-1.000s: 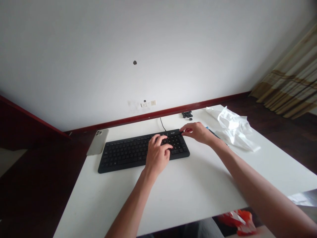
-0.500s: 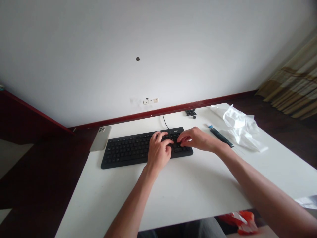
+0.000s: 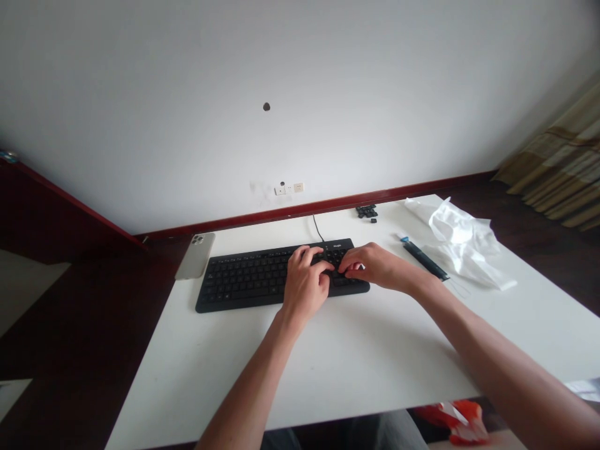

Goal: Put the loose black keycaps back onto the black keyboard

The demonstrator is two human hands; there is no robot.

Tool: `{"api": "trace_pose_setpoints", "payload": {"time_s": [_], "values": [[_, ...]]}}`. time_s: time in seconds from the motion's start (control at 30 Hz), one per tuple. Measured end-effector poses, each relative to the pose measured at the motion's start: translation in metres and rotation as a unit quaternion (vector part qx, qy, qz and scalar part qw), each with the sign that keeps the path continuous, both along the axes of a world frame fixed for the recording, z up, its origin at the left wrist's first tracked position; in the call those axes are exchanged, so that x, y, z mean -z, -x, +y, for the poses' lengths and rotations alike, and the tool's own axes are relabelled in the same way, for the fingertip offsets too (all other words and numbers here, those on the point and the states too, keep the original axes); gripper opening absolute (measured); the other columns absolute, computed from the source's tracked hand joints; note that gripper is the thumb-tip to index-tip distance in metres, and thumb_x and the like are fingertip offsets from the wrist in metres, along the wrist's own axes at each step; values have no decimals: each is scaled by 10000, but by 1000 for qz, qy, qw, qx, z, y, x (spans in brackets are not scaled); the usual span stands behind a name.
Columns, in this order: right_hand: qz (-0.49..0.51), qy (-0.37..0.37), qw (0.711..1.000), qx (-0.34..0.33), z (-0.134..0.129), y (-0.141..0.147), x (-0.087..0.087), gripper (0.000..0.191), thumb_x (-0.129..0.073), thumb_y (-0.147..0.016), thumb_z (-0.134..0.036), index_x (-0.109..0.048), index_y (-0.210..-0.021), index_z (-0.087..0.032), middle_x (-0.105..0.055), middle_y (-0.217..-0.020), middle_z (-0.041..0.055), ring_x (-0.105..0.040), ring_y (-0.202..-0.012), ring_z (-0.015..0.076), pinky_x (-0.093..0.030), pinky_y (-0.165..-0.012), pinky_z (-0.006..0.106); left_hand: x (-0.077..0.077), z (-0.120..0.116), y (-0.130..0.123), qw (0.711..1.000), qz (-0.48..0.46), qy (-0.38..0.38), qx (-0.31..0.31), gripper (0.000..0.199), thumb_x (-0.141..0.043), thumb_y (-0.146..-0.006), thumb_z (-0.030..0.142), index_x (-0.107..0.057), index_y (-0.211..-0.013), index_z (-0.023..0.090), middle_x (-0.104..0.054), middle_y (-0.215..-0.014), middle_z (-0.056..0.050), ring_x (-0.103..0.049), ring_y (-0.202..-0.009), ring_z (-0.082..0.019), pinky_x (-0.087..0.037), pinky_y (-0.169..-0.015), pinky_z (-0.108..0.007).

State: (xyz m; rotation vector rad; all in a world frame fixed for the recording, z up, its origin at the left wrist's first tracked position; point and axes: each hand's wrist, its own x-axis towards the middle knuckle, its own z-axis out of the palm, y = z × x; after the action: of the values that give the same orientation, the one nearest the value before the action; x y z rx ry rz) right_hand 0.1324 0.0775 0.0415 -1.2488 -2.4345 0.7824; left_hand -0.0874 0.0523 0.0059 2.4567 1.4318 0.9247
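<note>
A black computer keyboard lies on the white table, and a thin black cable runs from its far edge. My left hand rests with curled fingers on the keys right of centre. My right hand reaches in from the right, its fingertips on the keys near the right end, close to my left fingertips. I see nothing held in either hand. My fingers hide the keys beneath them.
Left of the keyboard lies a silver smartphone. Beyond it sit several small black keycaps. To the right lie a dark tool with a blue tip and crumpled white plastic film. Dark floor surrounds the table.
My hands have drawn closer together over the keyboard, and the right one has left the far right corner. The view has shifted, so the dark tool now shows fully.
</note>
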Motion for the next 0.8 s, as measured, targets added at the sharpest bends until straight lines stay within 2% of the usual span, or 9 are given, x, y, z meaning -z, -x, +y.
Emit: {"api": "trace_pose_setpoints", "payload": {"time_s": [0.23, 0.43, 0.67, 0.8], "values": [[-18, -27, 999, -12, -5, 7, -4, 220, -593, -872, -126, -775, -907, -244, -757, -963, 20, -697, -841, 184, -540, -773, 299, 0, 0, -1, 1000, 1, 5, 2, 381, -582, -798, -4, -785, -975, 265, -623, -1322, -24, -461, -1297, -271, -420, -1148, -476], [-28, -30, 999, 11, -6, 9, -1, 206, -585, -881, -125, -753, -835, -236, -749, -930, 17, -688, -850, 180, -522, -758, 278, -1, -2, -1, 1000, 0, 6, 9, 385, -577, -797, -5, -782, -988, 260, -614, -1330, -28, -455, -1301, -277, -419, -1146, -484], [-151, -119, 981, 24, -27, 21, -8, 301, -530, -891, -71, -779, -846, -235, -749, -897, 62, -686, -853, 229, -476, -661, 305, -2, -3, -1, 1000, 5, 14, 9, 386, -585, -808, 0, -774, -1012, 269, -594, -1357, -34, -439, -1328, -286, -414, -1153, -512], [-185, -123, 974, 47, -32, 24, -8, 304, -547, -883, -72, -795, -878, -248, -745, -894, 67, -694, -790, 218, -455, -613, 302, -1, -5, -2, 1000, 7, 17, 8, 382, -590, -809, 1, -773, -1005, 274, -592, -1360, -30, -433, -1332, -284, -405, -1165, -514]]}}
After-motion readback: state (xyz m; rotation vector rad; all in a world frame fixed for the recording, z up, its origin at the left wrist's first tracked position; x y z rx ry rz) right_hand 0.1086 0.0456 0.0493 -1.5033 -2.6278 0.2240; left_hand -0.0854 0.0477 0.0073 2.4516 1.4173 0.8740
